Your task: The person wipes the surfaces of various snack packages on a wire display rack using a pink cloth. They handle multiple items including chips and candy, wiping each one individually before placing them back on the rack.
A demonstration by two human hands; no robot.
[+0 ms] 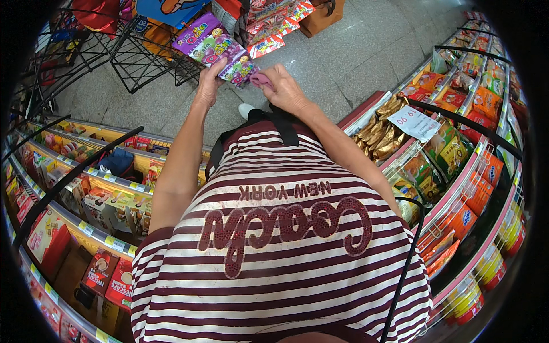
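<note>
Purple candy packets [214,48] with grape pictures hang at the upper middle, beside a black wire rack [131,66]. My left hand [210,84] is closed on the near left edge of these packets, its thumb lying over the front. A folded pink-mauve cloth [261,80] is pinched in my right hand [284,90]. The cloth sits at the right edge of the lowest purple packet; I cannot tell whether it touches. Both forearms reach forward over the grey floor [349,63].
Red and white packets [277,23] hang just beyond, near a brown bag [323,17]. Stocked shelves [123,186] curve along the left. On the right, shelves hold gold-wrapped packs [380,131], orange pouches [463,220] and a white price card [414,121].
</note>
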